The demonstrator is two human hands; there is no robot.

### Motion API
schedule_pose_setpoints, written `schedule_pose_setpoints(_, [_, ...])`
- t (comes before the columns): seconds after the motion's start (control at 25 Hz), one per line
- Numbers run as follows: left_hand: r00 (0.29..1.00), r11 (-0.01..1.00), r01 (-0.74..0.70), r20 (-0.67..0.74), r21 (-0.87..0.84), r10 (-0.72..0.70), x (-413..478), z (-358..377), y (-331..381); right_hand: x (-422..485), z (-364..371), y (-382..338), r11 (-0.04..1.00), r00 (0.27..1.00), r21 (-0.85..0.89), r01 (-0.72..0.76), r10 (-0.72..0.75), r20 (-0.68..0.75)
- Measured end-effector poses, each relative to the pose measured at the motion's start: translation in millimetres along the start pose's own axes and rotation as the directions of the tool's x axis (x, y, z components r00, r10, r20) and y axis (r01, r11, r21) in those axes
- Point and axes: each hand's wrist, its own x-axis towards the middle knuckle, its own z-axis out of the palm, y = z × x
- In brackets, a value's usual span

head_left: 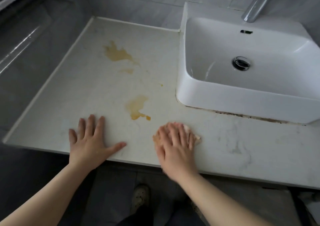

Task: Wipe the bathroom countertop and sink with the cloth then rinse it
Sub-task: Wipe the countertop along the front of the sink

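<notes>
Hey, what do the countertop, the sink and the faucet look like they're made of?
Countertop: probably polished stone or a stone-look composite; it is off-white with faint grey veining and a slight sheen.
Sink: likely glazed ceramic; it is smooth, glossy white with soft highlights.
Faucet: metal, apparently chrome-plated; it shows mirror-bright reflections.

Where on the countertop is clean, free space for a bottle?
Front right: the countertop in front of the sink, beside the right hand pressing the cloth. Far left: between the raised edge and the yellow stains, behind the left hand. The middle is stained.
</notes>
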Motion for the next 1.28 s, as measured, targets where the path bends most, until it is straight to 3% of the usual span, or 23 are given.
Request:
schedule_pose_setpoints(0.08, [0.999, 0.999, -0.038, -0.016, 0.007, 0.039, -4, 4, -8, -14, 3, 7, 0.987, 0.988, -0.043, 0.152, -0.151, 0.04])
schedule_pose_setpoints(0.12, [0.999, 0.999, -0.05, -0.018, 0.009, 0.05, -5, 6, -9, -2, 4, 13, 0.986, 0.989, -0.077, 0.146, -0.145, 0.021])
schedule_pose_setpoints(0.24, [0.997, 0.998, -0.064, -0.034, 0.003, 0.064, -6, 6, -8, 51, 1, 16, 0.982, 0.984, -0.056, -0.18, 0.179, -0.026])
schedule_pose_setpoints(0.28, [0.997, 0.998, -0.07, -0.04, -0.001, 0.07, -6, 5, -9, 51, 2, 9, 0.976, 0.977, -0.052, -0.214, 0.213, -0.023])
schedule_pose_setpoints(0.44, [0.996, 0.997, -0.081, -0.037, 0.02, 0.081, -7, 6, -12, -19, 10, -18, 0.988, 0.988, -0.072, 0.136, -0.14, -0.057])
schedule_pose_setpoints(0.52, [0.995, 0.996, -0.083, -0.053, 0.034, 0.085, -6, 7, -13, -17, 10, -8, 0.976, 0.979, -0.068, 0.205, -0.205, 0.012])
schedule_pose_setpoints(0.6, [0.995, 0.995, -0.082, -0.056, 0.049, 0.085, -5, 8, -12, 19, 11, 1, 0.987, 0.991, -0.101, 0.128, -0.131, -0.024])
schedule_pose_setpoints(0.76, [0.994, 0.993, -0.097, -0.043, 0.061, 0.1, -3, 6, -13, 86, 14, -5, 0.977, 0.977, -0.035, -0.21, 0.209, -0.038])
schedule_pose_setpoints(0.84, [0.994, 0.994, -0.102, -0.032, 0.044, 0.104, -3, 3, -14, 56, 16, -21, 0.994, 0.988, -0.049, -0.102, 0.096, -0.123])
schedule_pose_setpoints(0.96, [0.994, 0.994, -0.104, -0.033, 0.022, 0.105, -2, 1, -17, -7, 16, -27, 0.973, 0.975, -0.085, 0.213, -0.218, -0.048])
schedule_pose_setpoints(1.04, [0.994, 0.994, -0.108, -0.026, 0.01, 0.108, -2, 2, -21, 16, 19, -21, 0.96, 0.961, -0.075, 0.269, -0.273, -0.046])
schedule_pose_setpoints(1.2, [0.994, 0.995, -0.098, -0.041, -0.014, 0.097, -2, 1, -21, 114, 25, -48, 1.0, 0.999, -0.003, 0.006, -0.006, -0.054])
schedule_pose_setpoints(1.28, [0.994, 0.996, -0.092, -0.056, -0.014, 0.091, -3, 2, -21, 121, 27, -57, 1.0, 0.999, 0.015, 0.0, 0.001, -0.043])
